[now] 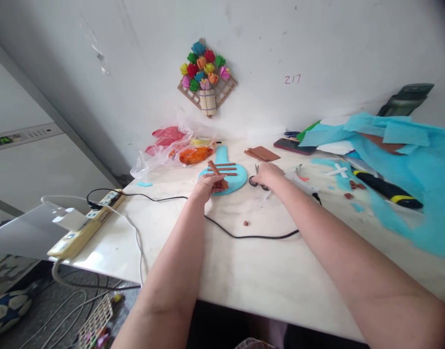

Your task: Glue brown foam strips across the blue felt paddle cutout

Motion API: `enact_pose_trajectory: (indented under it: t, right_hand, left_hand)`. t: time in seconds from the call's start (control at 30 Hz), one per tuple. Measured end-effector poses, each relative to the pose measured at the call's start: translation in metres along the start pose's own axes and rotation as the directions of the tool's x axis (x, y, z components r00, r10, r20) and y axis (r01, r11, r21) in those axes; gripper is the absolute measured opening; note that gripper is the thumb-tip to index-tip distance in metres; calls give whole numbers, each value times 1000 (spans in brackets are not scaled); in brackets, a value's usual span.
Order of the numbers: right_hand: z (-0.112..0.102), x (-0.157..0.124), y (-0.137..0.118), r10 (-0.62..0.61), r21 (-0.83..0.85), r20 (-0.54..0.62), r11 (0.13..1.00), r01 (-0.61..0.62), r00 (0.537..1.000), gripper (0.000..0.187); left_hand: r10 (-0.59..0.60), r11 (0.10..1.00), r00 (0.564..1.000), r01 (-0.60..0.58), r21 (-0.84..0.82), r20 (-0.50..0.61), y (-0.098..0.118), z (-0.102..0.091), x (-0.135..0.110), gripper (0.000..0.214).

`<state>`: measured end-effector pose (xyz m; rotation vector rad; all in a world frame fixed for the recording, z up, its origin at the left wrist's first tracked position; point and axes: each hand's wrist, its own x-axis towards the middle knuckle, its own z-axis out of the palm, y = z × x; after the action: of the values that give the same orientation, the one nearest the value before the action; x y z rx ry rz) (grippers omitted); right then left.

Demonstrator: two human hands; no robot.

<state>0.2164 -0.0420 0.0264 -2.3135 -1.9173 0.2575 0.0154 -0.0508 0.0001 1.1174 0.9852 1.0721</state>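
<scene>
- The person's left hand [208, 185] has its fingers closed around a flat reddish-brown strip [213, 167], which pokes out past the fingertips, slanting up and to the left.
- Just beneath that hand, on the white marbled tabletop [222, 266], I see a light-blue flat piece with a round body and straight neck [241, 179]; thin brown strips [229, 168] lie across it, close to the fingers.
- The right hand [270, 173] is bent down over a pair of scissors with dark ring handles [252, 181]. Most of its fingers are hidden from me, so I can't tell whether they grip or merely touch.
- A folded brown sheet [263, 153] lies just beyond the right hand.
- Back against the wall, a crumpled clear plastic bag [142, 166] has something pinkish-red in it; whether the shiny orange packet [195, 155] is inside too, I can't tell.
- Up on the wall, a beige slatted cylinder [207, 103] holds bright multicoloured flowers [201, 63].
</scene>
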Motion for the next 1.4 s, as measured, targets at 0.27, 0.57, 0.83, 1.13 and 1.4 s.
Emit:
enact_pose_trajectory:
  t: [0.27,0.57,0.83,1.13,1.4]
  right_hand:
    - [-17,-9,-18,-277,-162,-58,951,264,959,26]
    - [22,3,-55,-451,-127,-112,890,437,886,31]
    - [21,6,-54,-318,183,-168,920,347,933,16]
    - [12,-12,-28,-378,935,245,335,-114,893,5]
    - [13,-21,-19,-347,938,308,264,-223,886,11]
  left_hand:
    - [115,992,985,-120,-35,-132,-1,-4,6,27]
    - [231,938,718,-344,-47,-657,1,-14,12,15]
    - [228,940,676,-341,-24,-700,2,-10,12,13]
    - [159,983,941,-179,-38,-300,2,12,3,23]
    - [5,999,1000,-5,-38,-3,-4,15,1,23]
